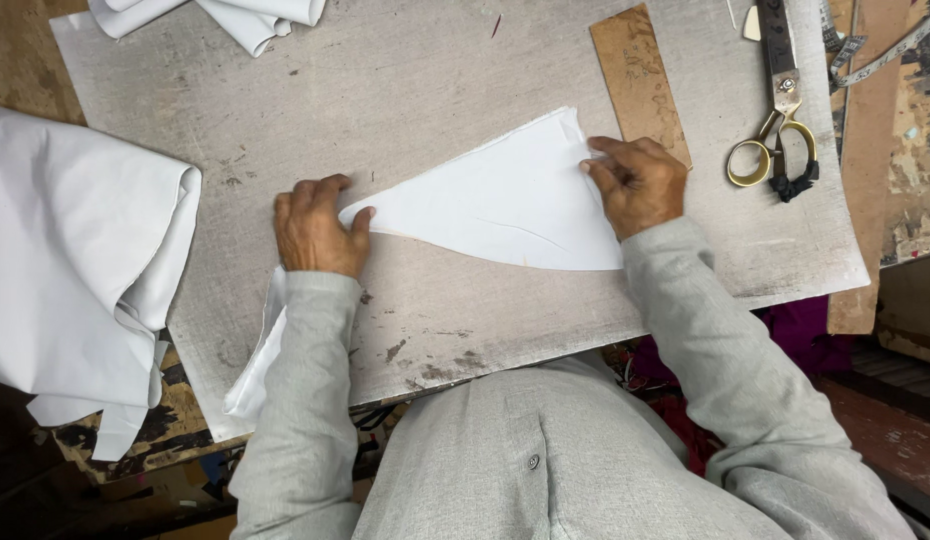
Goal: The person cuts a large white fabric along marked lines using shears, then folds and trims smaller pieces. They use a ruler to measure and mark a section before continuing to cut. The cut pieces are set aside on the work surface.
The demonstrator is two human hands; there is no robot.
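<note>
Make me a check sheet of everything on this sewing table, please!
Surface: worn grey board, scuffed and stained.
Job's things: white curved fabric piece, flat, pinned by both hands.
Clutter: brass-handled scissors; brown wooden ruler; measuring tape; white folded cloth pile at left; more white cloth at top.
Fingers: left hand presses the narrow tip; right hand pinches the wide corner.
Cables: nothing seen.
Surroundings: dark red cloth below the table edge.
</note>
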